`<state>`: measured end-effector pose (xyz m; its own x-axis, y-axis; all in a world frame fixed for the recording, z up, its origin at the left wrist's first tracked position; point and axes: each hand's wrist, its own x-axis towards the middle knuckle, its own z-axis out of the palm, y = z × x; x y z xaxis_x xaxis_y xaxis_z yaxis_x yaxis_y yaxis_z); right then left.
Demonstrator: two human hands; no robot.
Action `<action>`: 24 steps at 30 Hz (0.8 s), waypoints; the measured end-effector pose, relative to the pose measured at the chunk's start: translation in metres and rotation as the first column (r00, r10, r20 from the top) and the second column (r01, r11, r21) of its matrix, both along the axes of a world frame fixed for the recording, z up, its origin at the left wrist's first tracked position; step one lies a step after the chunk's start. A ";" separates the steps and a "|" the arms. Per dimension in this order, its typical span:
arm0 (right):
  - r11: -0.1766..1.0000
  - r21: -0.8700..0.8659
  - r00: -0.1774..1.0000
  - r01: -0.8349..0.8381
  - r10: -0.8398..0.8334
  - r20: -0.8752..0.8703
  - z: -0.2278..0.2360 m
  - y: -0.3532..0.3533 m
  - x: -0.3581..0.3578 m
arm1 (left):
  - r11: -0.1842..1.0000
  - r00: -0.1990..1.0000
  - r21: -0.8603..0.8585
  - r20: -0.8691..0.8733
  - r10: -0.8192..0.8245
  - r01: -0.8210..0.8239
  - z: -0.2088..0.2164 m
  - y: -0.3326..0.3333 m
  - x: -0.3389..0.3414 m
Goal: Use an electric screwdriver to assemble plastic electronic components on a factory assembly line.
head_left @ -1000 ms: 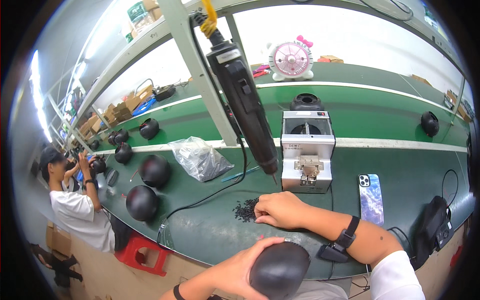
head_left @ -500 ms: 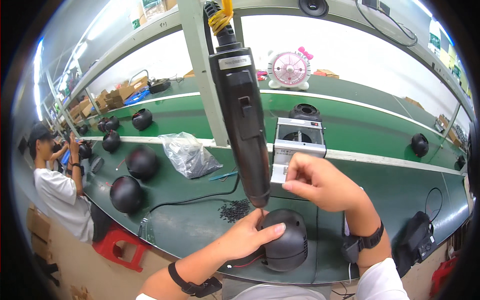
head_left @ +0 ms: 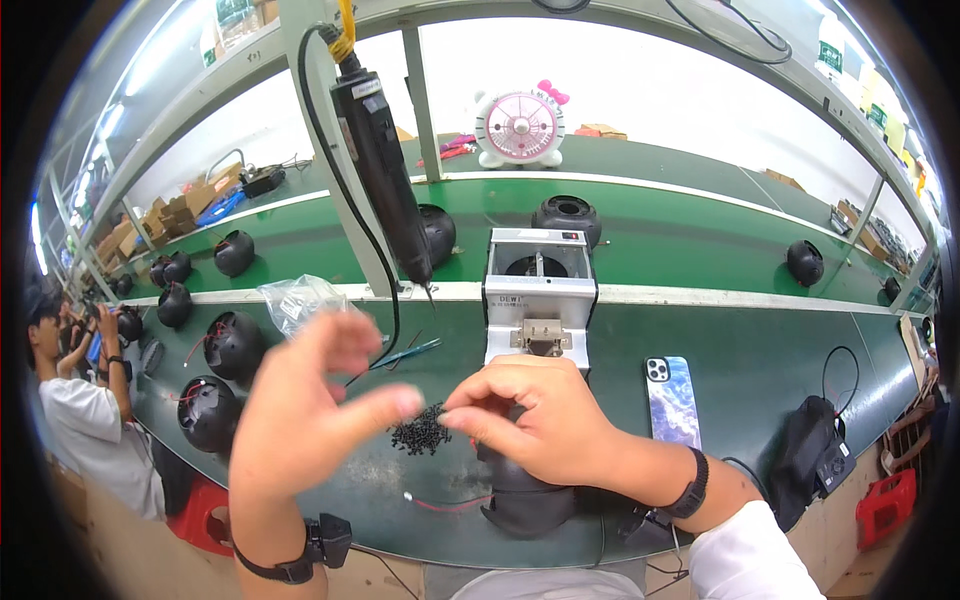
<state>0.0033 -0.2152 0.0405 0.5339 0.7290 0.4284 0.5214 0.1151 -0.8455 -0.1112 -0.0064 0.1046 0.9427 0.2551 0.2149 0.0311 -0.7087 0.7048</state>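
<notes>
My left hand [head_left: 310, 410] is raised off the table with thumb and fingers apart and nothing in it, a little blurred. My right hand [head_left: 535, 415] hovers over a black round housing [head_left: 530, 505], its thumb and forefinger pinched together; whatever they hold is too small to make out. The pinched tips are beside a heap of small black screws [head_left: 420, 434]. A red wire with a white plug leads out from the housing, whose top my right hand partly hides. Behind my left hand hangs a black electric screwdriver [head_left: 385, 180], bit pointing down.
A silver screw feeder [head_left: 540, 290] stands ahead of my right hand. Black round housings [head_left: 210, 412] lie to the left, beside a clear plastic bag [head_left: 305, 302]. A phone [head_left: 673, 402] and a black pouch [head_left: 800, 460] are on the right. Someone sits far left.
My left hand has let go of the housing and risen to the left. My right hand has come from the feeder to the screw heap. The screwdriver has swung up and away; the view has shifted.
</notes>
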 end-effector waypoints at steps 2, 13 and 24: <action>1.000 0.007 0.995 -0.008 0.007 0.103 0.002 0.003 -0.003 | 0.983 0.931 -0.179 0.348 0.109 -0.049 0.016 -0.021 0.021; 0.988 -0.090 0.989 0.129 -0.121 0.083 0.003 0.000 -0.004 | 0.914 0.747 -0.337 0.662 0.061 0.225 0.043 -0.059 0.119; 0.986 -0.075 0.970 0.148 -0.130 0.205 -0.006 -0.001 0.007 | 0.930 0.559 -0.139 0.766 0.318 -0.340 0.019 -0.013 0.145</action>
